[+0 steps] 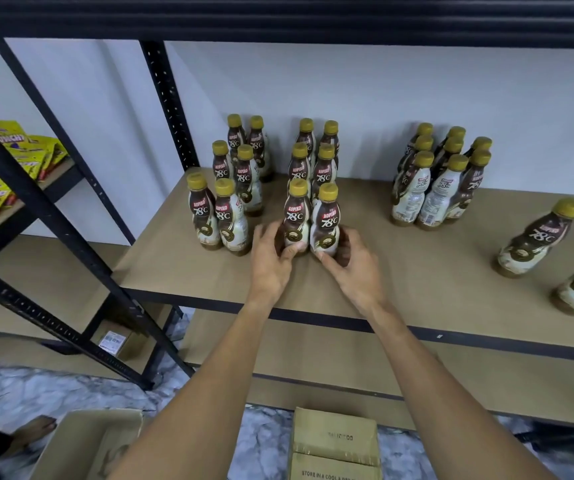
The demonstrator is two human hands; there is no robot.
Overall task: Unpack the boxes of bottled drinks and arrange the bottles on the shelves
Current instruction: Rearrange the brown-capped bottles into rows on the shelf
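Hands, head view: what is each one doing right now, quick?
Left hand: grips the base of the left front bottle of the middle group.
Right hand: grips the base of the right front bottle beside it.

Both my bare forearms rise from the bottom of the frame and converge near its centre. My left hand [271,261] curls fingers and thumb round the left bottle [296,220]. My right hand [351,268] wraps the right bottle [326,225], palms facing inward.
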